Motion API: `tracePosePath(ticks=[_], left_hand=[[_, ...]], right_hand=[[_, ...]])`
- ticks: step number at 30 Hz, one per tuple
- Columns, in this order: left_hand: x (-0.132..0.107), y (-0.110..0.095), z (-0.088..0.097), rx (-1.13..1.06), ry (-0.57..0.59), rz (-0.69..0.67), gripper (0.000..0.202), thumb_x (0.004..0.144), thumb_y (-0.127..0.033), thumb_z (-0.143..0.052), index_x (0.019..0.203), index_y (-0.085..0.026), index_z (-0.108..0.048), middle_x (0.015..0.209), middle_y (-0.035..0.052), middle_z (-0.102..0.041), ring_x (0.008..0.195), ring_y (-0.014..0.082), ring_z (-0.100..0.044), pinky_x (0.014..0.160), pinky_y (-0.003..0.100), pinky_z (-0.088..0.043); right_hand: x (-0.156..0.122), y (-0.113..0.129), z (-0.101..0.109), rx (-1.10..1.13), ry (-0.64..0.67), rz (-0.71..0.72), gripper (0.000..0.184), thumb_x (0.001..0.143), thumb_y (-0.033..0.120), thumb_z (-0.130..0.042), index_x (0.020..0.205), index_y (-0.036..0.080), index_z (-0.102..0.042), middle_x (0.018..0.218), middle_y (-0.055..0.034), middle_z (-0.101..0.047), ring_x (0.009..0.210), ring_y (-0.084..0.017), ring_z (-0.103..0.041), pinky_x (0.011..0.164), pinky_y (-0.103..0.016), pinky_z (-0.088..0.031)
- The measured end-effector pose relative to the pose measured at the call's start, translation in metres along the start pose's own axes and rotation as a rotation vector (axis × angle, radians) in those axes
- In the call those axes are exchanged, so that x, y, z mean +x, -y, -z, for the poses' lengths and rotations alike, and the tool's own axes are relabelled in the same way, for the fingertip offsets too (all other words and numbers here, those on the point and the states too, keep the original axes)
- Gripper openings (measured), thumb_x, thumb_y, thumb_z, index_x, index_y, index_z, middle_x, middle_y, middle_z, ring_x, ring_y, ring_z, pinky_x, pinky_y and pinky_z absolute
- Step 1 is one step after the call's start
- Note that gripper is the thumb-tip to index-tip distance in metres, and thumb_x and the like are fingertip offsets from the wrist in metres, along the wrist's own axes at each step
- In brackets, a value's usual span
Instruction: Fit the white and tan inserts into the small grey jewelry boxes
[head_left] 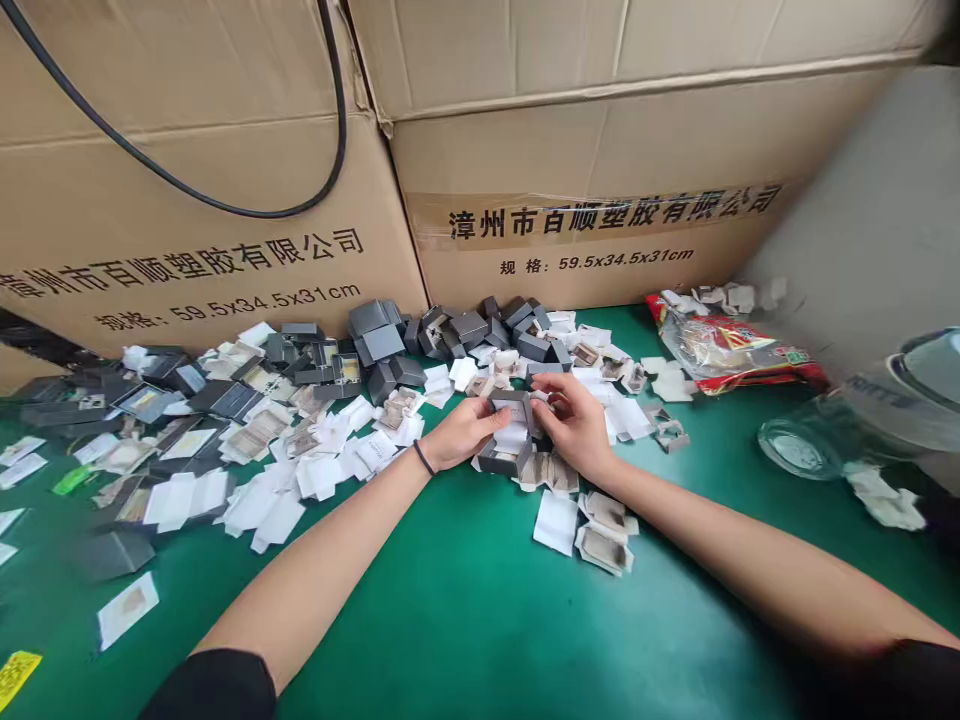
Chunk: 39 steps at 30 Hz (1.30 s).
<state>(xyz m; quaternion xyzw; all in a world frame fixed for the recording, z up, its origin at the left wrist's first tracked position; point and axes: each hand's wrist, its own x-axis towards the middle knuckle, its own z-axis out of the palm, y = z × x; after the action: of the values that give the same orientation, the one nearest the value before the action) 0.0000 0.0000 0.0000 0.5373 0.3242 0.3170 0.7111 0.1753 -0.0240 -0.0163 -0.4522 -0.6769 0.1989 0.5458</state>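
Observation:
A small open grey box (512,432) with a white insert sits on the green table (465,610), between my two hands. My left hand (461,432) grips its left side, thumb on the rim, a black band on the wrist. My right hand (574,420) holds its right side, fingers curled over the top edge. White paper inserts (600,530) lie just below my hands. A heap of shut grey boxes (457,335) lies just behind them.
Two big cardboard cartons (585,190) with printed lettering wall off the back, a black cable (225,205) hanging over the left one. More grey boxes and white papers (247,460) spread to the left. A red plastic bag (731,350) and clear bag (825,440) lie right.

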Motion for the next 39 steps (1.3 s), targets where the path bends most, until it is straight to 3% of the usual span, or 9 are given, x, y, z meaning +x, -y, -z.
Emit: tracePosePath(ticks=[4, 8, 12, 16, 20, 24, 28, 33, 39], left_hand=[[-0.001, 0.002, 0.006, 0.106, 0.01, 0.044, 0.043, 0.065, -0.048, -0.071, 0.089, -0.013, -0.065, 0.062, 0.0, -0.055, 0.062, 0.0116, -0.051, 0.058, 0.023, -0.04], [-0.001, 0.002, 0.004, 0.136, 0.024, 0.001, 0.044, 0.063, -0.043, -0.074, 0.096, -0.013, -0.066, 0.074, 0.0011, -0.062, 0.066, 0.0101, -0.052, 0.061, 0.021, -0.04], [0.0, 0.007, 0.0, 0.062, -0.092, -0.029, 0.04, 0.066, -0.041, -0.072, 0.093, -0.012, -0.067, 0.078, 0.0027, -0.065, 0.068, 0.012, -0.055, 0.062, 0.023, -0.042], [0.003, 0.008, -0.003, -0.151, -0.21, -0.067, 0.041, 0.069, -0.04, -0.071, 0.097, -0.011, -0.065, 0.085, 0.0066, -0.069, 0.078, 0.0183, -0.062, 0.072, 0.029, -0.047], [0.003, 0.002, -0.003, -0.277, -0.282, -0.115, 0.039, 0.072, -0.039, -0.068, 0.101, -0.013, -0.064, 0.09, 0.0081, -0.07, 0.089, 0.0231, -0.064, 0.082, 0.035, -0.048], [0.003, 0.001, -0.001, -0.295, -0.295, -0.127, 0.036, 0.074, -0.038, -0.067, 0.1, -0.012, -0.064, 0.089, 0.0084, -0.071, 0.091, 0.0241, -0.064, 0.084, 0.036, -0.049], [0.002, 0.002, -0.002, -0.283, -0.252, -0.12, 0.042, 0.073, -0.038, -0.068, 0.106, -0.012, -0.063, 0.091, 0.0087, -0.071, 0.09, 0.023, -0.065, 0.084, 0.036, -0.049], [0.001, 0.005, -0.001, -0.172, -0.21, -0.144, 0.047, 0.074, -0.041, -0.066, 0.112, -0.014, -0.061, 0.103, 0.0102, -0.068, 0.096, 0.024, -0.063, 0.082, 0.035, -0.05], [0.0, 0.006, 0.0, 0.221, -0.162, -0.221, 0.047, 0.073, -0.04, -0.066, 0.113, -0.015, -0.063, 0.129, 0.0102, -0.055, 0.118, 0.0295, -0.05, 0.095, 0.037, -0.043]], right_hand=[[0.001, -0.003, -0.002, -0.008, -0.014, -0.04, 0.023, 0.082, 0.023, -0.055, 0.105, 0.024, -0.055, 0.097, -0.0043, -0.059, 0.086, -0.017, -0.058, 0.064, -0.028, -0.049], [0.002, -0.001, -0.002, 0.002, -0.006, -0.063, 0.022, 0.082, 0.024, -0.054, 0.104, 0.024, -0.055, 0.096, -0.0043, -0.06, 0.086, -0.018, -0.058, 0.065, -0.029, -0.049], [0.003, 0.002, -0.001, 0.08, 0.026, -0.113, 0.025, 0.085, 0.029, -0.051, 0.11, 0.024, -0.052, 0.102, -0.0053, -0.06, 0.092, -0.018, -0.058, 0.069, -0.03, -0.049], [0.004, -0.001, -0.001, 0.122, 0.037, -0.188, 0.038, 0.083, 0.035, -0.054, 0.119, 0.025, -0.045, 0.112, -0.0065, -0.058, 0.101, -0.02, -0.055, 0.071, -0.03, -0.049], [0.007, -0.009, -0.002, 0.105, 0.057, -0.294, 0.05, 0.078, 0.041, -0.06, 0.122, 0.023, -0.043, 0.105, -0.0073, -0.058, 0.086, -0.019, -0.058, 0.065, -0.03, -0.05], [0.007, -0.014, -0.003, 0.178, 0.128, -0.354, 0.035, 0.078, 0.043, -0.059, 0.103, 0.021, -0.051, 0.074, -0.0004, -0.058, 0.066, -0.016, -0.056, 0.058, -0.028, -0.046], [0.007, -0.012, -0.003, 0.147, 0.049, -0.36, 0.022, 0.077, 0.041, -0.058, 0.082, 0.021, -0.049, 0.067, 0.0026, -0.054, 0.062, -0.014, -0.052, 0.058, -0.026, -0.043], [0.008, -0.008, 0.0, 0.022, -0.06, -0.343, 0.017, 0.077, 0.032, -0.057, 0.073, 0.021, -0.045, 0.062, 0.0045, -0.048, 0.059, -0.012, -0.047, 0.057, -0.024, -0.04], [0.006, -0.004, -0.001, 0.08, -0.045, -0.305, 0.014, 0.078, 0.028, -0.055, 0.076, 0.022, -0.042, 0.068, 0.0039, -0.051, 0.055, -0.011, -0.048, 0.051, -0.023, -0.041]])
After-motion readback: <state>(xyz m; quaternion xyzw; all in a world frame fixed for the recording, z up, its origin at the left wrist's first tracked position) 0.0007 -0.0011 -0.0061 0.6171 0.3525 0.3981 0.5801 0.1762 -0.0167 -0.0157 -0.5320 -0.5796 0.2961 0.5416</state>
